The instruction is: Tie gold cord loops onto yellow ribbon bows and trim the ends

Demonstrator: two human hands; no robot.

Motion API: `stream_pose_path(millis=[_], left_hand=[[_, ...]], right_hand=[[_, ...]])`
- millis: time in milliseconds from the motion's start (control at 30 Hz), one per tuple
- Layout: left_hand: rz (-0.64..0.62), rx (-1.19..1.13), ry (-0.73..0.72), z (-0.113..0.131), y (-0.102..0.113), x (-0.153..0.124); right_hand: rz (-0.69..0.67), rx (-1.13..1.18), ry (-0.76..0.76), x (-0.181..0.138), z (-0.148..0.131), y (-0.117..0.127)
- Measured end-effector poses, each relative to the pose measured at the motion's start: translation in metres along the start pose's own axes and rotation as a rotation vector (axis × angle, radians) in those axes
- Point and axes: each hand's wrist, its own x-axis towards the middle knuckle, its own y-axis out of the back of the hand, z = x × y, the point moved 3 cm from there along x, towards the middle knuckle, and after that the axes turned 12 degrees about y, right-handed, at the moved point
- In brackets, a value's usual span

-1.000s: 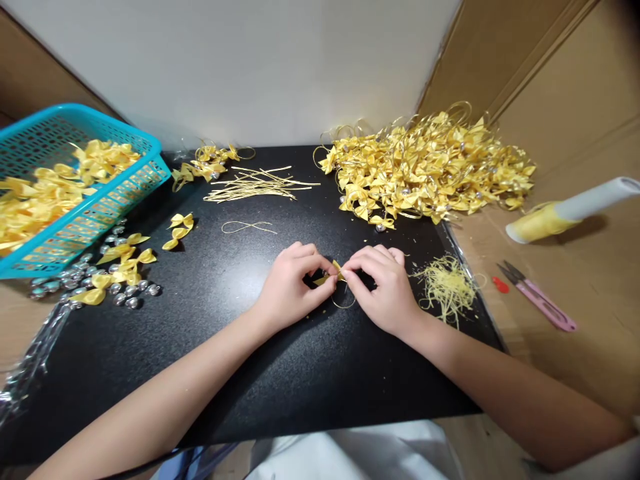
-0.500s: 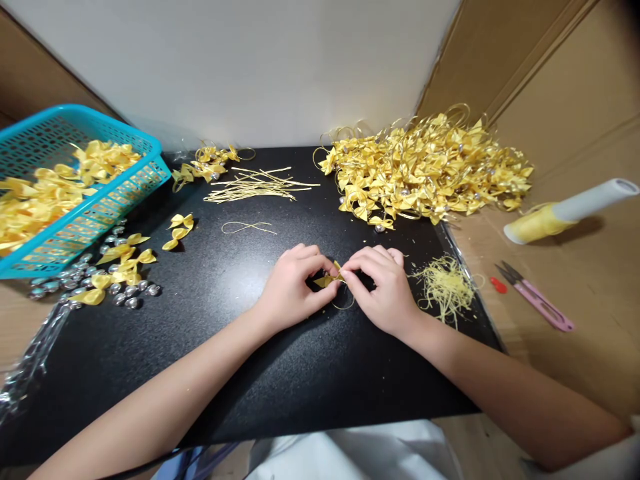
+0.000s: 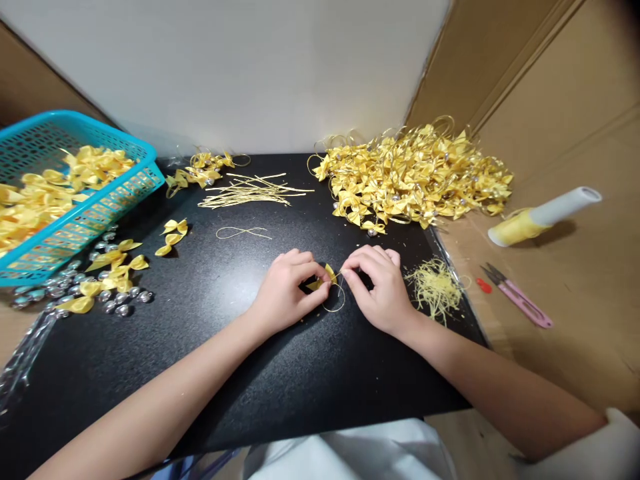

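Observation:
At the middle of the black tabletop, my left hand [image 3: 291, 291] pinches a yellow ribbon bow [image 3: 315, 285], whose tails show past the fingertips. A thin gold cord [image 3: 334, 311] hangs from the bow in a round loop. To its right, my right hand [image 3: 379, 288] is closed in a pinch on an end of this cord, with a short stretch of it between the two hands. My left fingers hide the bow's middle. Another loose length of cord [image 3: 243, 232] lies crossed over itself beyond my left hand.
A blue basket [image 3: 95, 212] of bows stands at left, with silver bells [image 3: 123, 310] and loose bows [image 3: 119, 272] beside it. Cut gold cords [image 3: 255, 190] lie at the back. Finished bows [image 3: 410, 177] are heaped back right. Thread scraps [image 3: 435, 287], pink snips [image 3: 525, 303] and a thread-wound tube [image 3: 545, 217] lie right.
My hands have moved slightly apart, and the cord between them now shows stretched. The cord loop below the bow is more visible. The whole view has shifted a little.

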Motion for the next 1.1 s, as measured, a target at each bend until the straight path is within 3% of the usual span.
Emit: stream_pose_path(millis=[200,300,367,467,567,667,800,967,1033,1100], left_hand=[[-0.009,-0.045,-0.007,0.002,0.0,0.001],[-0.013,-0.096,0.002,0.001,0.0,0.001],[-0.019,-0.121,0.022,0.0,-0.001,0.0],[-0.026,-0.136,0.039,-0.002,-0.002,0.0],[-0.027,-0.142,0.036,-0.003,-0.004,0.0],[-0.04,-0.151,0.041,-0.003,-0.005,0.001],[-0.062,-0.163,0.065,-0.003,-0.006,0.0],[-0.055,-0.161,0.077,-0.002,-0.005,-0.001],[-0.052,-0.164,0.068,-0.002,-0.005,-0.001],[-0.054,-0.172,0.054,-0.003,-0.005,-0.001]], right_hand=[[-0.009,0.002,-0.029,0.002,0.001,-0.002],[-0.023,-0.004,-0.075,0.01,0.009,0.01],[0.016,-0.039,-0.104,0.012,0.018,0.034],[0.147,-0.169,-0.153,-0.008,0.039,0.088],[0.225,-0.464,-0.26,-0.061,0.064,0.141],[0.213,-0.726,-0.386,-0.121,0.086,0.167],[0.093,-0.912,-0.505,-0.164,0.097,0.163],[0.065,-0.886,-0.459,-0.159,0.095,0.156],[0.059,-0.839,-0.551,-0.154,0.094,0.158],[0.136,-0.789,-0.714,-0.151,0.091,0.163]])
